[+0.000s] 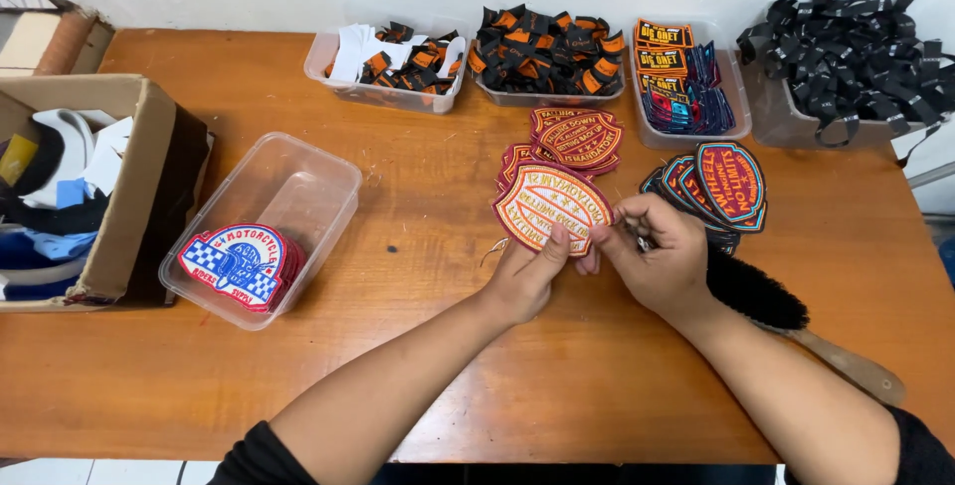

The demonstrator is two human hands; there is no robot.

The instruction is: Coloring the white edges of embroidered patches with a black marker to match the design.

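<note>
Both my hands meet at the middle of the wooden table (418, 376). My left hand (525, 276) grips the lower edge of a shield-shaped embroidered patch (547, 204), cream with dark red border and orange lettering. My right hand (662, 256) pinches the same patch at its right tip, with something small and thin between the fingers. Under the patch lie more like it (513, 161). A second pile of dark red patches (579, 137) sits just beyond. To the right lies a fanned stack of oval blue-edged patches (726, 185).
A clear plastic tub (298, 187) at left holds blue, white and red patches (237, 264). A cardboard box (139, 196) with cloth stands at far left. Bins of labels (390, 62), (545, 47), (686, 77) and black straps (846, 47) line the back. A black brush (761, 296) lies under my right wrist.
</note>
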